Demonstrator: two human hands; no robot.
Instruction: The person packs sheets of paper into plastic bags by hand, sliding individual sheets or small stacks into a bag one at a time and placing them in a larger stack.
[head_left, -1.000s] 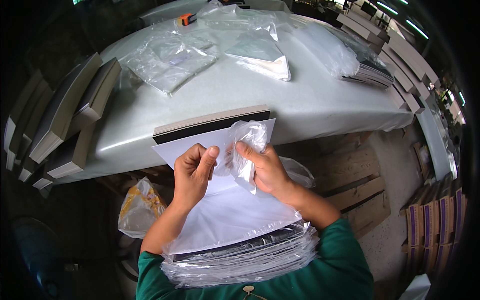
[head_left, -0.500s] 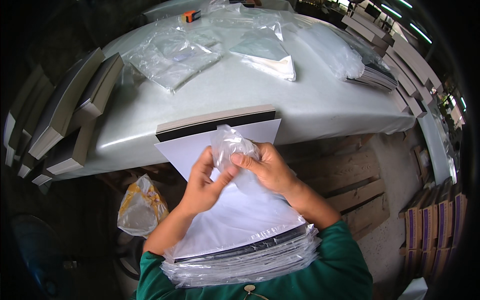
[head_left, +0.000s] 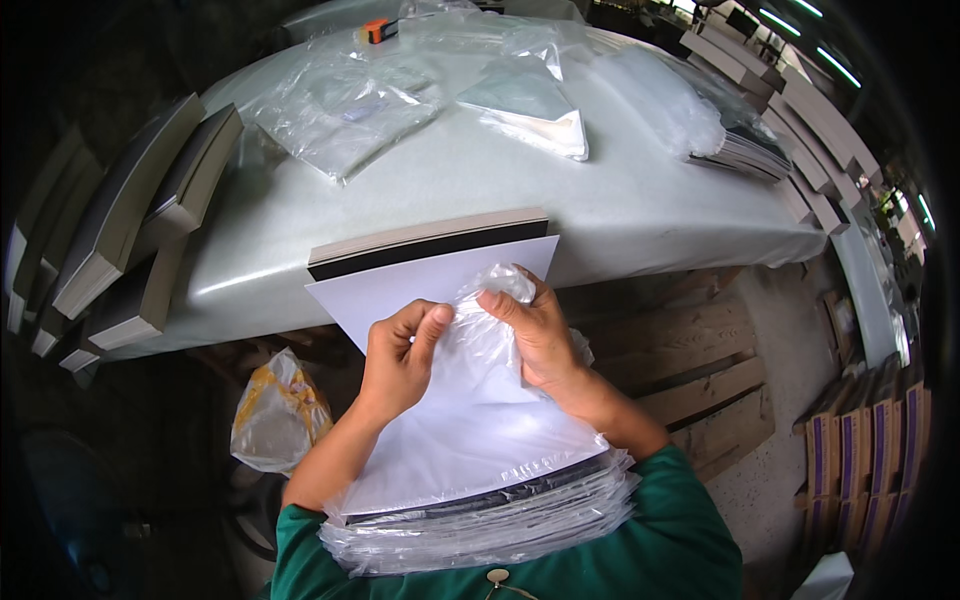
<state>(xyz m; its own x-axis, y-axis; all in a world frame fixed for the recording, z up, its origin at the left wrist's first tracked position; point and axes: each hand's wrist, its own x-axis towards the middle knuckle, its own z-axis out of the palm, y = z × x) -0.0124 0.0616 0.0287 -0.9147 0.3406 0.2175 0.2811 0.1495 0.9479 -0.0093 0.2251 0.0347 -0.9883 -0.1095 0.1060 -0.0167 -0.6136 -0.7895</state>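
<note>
A crumpled clear plastic bag [head_left: 492, 287] is bunched in my right hand [head_left: 543, 340], its thumb pressed over the folds. My left hand [head_left: 400, 358] is closed, thumb against curled forefinger, pinching the bag's edge on that side. Beneath both hands a large white sheet [head_left: 345, 300] slopes down from the table edge toward me. Close to my body, a stack of plastic-wrapped flat items [head_left: 480, 535] shows layered clear edges and a dark band. Right behind the sheet lies a thick black-covered block of pages [head_left: 430, 245] at the table's front edge.
The table [head_left: 270, 235] has a pale glossy cover. On it lie loose clear plastic bags [head_left: 345, 130], a white folded packet [head_left: 530, 115], an orange tape measure [head_left: 379, 31] and a plastic-covered stack [head_left: 740, 150]. Thick books [head_left: 130, 210] stand left; a wooden pallet [head_left: 700, 350] lies right.
The bunched plastic has moved right and slightly down with my right hand. My left hand has drawn a little away from it, and its fingers have curled in.
</note>
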